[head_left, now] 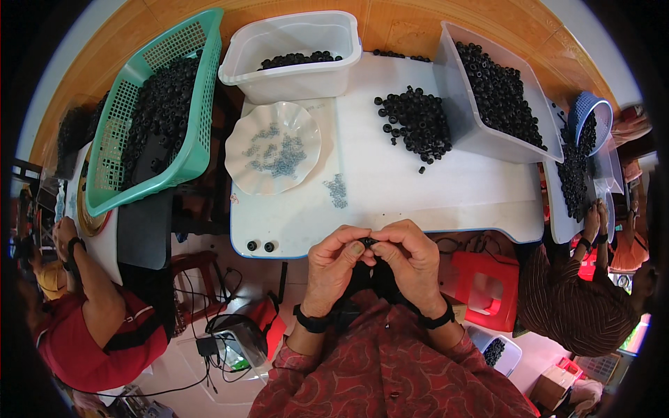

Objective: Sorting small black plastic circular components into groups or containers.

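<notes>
Grasping a small black part (368,242) between the thumbs and fingertips of the left hand (334,268) and the right hand (414,261), just off the near edge of the counter (488,205), at its 6 o'clock side. Mostly covered by the fingertips; cannot tell from this view its exact shape, or any smaller piece seated in it.

Probably light, judging by its size, and likely hard and stiff, like the rounded parts in the black pile (418,125) at 1 o'clock from the hands. Perhaps slippery on a curved wall, and apt to roll if dropped. Best taken by opposite points of the outer side, leaving the ends uncovered. Not likely to need hard squeezing.

Perhaps fussier to handle: the clear pieces (286,157) on the wavy-edged plate (244,118), between 10 and 11 o'clock, and the clear heap (338,191) at 11 o'clock. Tiny, probably easily scattered; better lifted singly. At 9 o'clock, near the counter's corner: 2 black parts (269,246), side by side.
</notes>
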{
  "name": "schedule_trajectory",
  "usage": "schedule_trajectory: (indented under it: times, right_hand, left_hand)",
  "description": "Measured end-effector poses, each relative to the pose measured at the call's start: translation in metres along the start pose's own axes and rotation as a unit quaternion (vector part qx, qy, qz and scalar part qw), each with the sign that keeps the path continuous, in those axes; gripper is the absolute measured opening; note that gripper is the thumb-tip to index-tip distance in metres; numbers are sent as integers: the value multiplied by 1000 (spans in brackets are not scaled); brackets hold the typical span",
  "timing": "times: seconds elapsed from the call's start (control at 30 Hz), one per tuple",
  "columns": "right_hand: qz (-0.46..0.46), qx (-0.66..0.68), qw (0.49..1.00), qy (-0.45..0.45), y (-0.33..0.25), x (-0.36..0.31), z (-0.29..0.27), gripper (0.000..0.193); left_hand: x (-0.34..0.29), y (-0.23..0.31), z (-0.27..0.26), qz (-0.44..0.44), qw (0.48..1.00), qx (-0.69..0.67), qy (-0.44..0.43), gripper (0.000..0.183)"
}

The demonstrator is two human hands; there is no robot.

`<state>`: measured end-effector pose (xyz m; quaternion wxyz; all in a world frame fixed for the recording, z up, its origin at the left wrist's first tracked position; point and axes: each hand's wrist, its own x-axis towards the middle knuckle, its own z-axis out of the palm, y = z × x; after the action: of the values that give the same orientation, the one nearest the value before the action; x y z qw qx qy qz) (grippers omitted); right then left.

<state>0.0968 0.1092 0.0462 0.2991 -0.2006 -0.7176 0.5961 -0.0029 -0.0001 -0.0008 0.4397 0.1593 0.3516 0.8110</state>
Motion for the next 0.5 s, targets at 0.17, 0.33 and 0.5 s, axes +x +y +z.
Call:
schedule_trajectory:
  times: [0.17, 0.33, 0.5]
  right_hand:
    - [-9, -7, 1000, 2, 0, 0, 1, 16]
    - [-1, 8, 1000, 0, 2, -1, 2, 16]
    - [-11, 0, 1000, 3, 4, -1, 3, 17]
  left_hand:
    - [1, 0, -1, 21, 999, 28, -2, 21]
    - [1, 1, -2, 23, 999, 33, -8, 21]
    - [1, 4, -1, 23, 999, 43, -4, 21]
